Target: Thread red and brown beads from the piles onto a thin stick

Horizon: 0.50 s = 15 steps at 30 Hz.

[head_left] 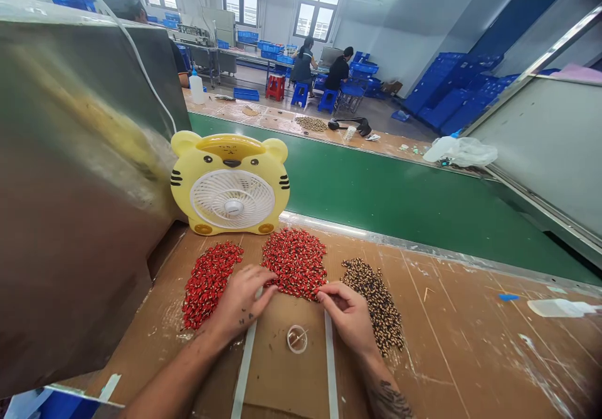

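Note:
A heap of small red pieces with black and pale parts (296, 259) lies in the middle, between my hands. My left hand (247, 300) reaches to the heap's lower left edge, its thumb and forefinger apart. My right hand (348, 312) is at the heap's lower right edge, thumb and forefinger pinched together; anything between them is too small to make out. Left of my left hand is a second red heap (207, 287). Beside my right hand lies a heap of small black-and-tan pieces (376, 306). A small round clear cup (297, 339) sits on the cardboard between my wrists.
A yellow animal-faced fan (230, 184) stands behind the red heaps. Beyond runs a green conveyor belt (376, 187). A large metal housing (79, 206) bounds the left side. A white bottle (559, 308) lies at the right. Several people sit farther back among blue crates.

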Each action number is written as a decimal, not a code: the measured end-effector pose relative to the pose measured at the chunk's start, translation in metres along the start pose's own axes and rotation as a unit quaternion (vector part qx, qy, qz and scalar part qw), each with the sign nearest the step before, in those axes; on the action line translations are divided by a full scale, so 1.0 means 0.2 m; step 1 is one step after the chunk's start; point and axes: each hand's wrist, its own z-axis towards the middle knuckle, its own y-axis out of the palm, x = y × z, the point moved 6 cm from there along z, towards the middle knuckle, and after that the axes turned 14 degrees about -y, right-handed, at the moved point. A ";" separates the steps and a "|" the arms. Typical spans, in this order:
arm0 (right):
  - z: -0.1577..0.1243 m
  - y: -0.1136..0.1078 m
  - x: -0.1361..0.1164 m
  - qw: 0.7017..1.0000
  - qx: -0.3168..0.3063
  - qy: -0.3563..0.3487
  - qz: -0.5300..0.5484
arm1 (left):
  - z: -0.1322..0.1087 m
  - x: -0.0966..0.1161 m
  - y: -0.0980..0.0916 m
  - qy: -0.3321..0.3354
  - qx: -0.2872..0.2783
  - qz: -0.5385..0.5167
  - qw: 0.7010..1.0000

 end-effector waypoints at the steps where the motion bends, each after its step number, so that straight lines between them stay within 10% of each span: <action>1: 0.00 -0.03 0.02 1.000 0.007 0.003 -0.016 | 0.01 -0.03 -0.05 -0.019 0.018 0.058 0.998; 7: 0.04 -0.05 0.02 0.989 -0.038 -0.031 -0.139 | 0.03 -0.19 -0.14 -0.131 -0.018 0.277 0.952; 15: 0.04 -0.03 0.03 0.986 -0.053 -0.042 -0.152 | 0.02 -0.17 -0.12 -0.147 -0.045 0.241 0.958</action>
